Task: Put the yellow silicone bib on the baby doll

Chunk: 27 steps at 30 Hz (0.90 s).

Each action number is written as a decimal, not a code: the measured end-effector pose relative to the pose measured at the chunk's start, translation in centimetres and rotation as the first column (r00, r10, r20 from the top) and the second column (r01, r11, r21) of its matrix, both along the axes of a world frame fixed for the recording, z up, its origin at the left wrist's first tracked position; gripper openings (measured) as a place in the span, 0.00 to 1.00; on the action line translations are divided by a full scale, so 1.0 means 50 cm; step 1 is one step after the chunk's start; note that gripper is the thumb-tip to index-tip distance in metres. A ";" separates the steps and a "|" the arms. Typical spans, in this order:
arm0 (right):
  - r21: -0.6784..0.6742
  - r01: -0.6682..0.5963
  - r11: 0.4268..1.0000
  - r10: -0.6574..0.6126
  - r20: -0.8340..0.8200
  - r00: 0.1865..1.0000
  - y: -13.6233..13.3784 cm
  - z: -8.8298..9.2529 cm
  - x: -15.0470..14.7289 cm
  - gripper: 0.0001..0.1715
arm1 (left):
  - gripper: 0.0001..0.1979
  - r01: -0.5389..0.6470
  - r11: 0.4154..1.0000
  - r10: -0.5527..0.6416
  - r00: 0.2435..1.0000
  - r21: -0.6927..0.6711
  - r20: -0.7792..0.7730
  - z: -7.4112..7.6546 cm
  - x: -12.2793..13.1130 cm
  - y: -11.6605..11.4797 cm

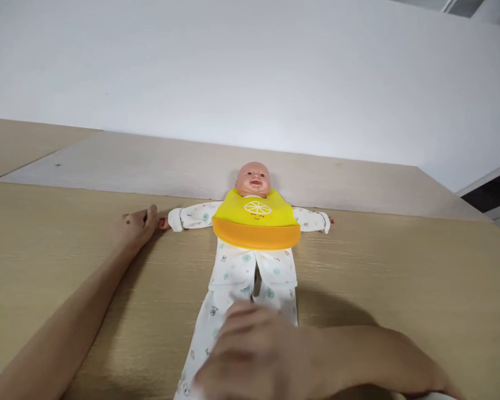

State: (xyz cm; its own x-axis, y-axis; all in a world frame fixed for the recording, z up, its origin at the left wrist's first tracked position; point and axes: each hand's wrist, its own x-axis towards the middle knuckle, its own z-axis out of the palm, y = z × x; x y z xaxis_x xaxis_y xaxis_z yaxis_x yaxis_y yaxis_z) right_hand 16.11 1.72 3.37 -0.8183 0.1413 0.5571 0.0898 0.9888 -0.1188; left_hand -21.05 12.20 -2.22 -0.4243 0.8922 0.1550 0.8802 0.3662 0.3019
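Baby doll (250, 266) lying face-up on wooden desk (400, 266), yellow silicone bib (256, 214) across chest, orange pocket (256, 236) showing nothing inside. Left hand (133, 229) resting half-curled just beside doll's sleeve, gripping nothing; right hand (250, 355) curling over printed trousers (204, 339), grip unclear.

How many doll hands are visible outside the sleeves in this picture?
2. One doll hand sticks out of the sleeve on the picture's left, close to the person's left hand; the other sticks out on the picture's right.
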 end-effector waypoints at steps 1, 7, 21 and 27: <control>-0.053 0.045 0.998 -0.049 -0.072 0.996 0.006 -0.004 0.023 0.09 | 0.23 -0.020 1.000 0.020 0.999 0.021 -0.032 -0.001 0.005 -0.007; -0.029 0.257 0.966 -0.258 -0.125 0.958 -0.012 -0.034 0.120 0.06 | 0.22 0.166 0.984 -0.159 0.982 0.065 -0.106 0.013 0.092 -0.066; 0.213 0.088 0.973 -0.073 -0.075 0.995 -0.163 -0.049 -0.068 0.13 | 0.20 0.219 0.966 -0.232 0.969 0.138 0.083 -0.007 0.204 -0.121; 0.214 0.071 0.974 -0.054 -0.081 0.995 -0.174 -0.049 -0.052 0.09 | 0.21 0.236 0.946 -0.267 0.956 0.221 0.121 -0.014 0.221 -0.126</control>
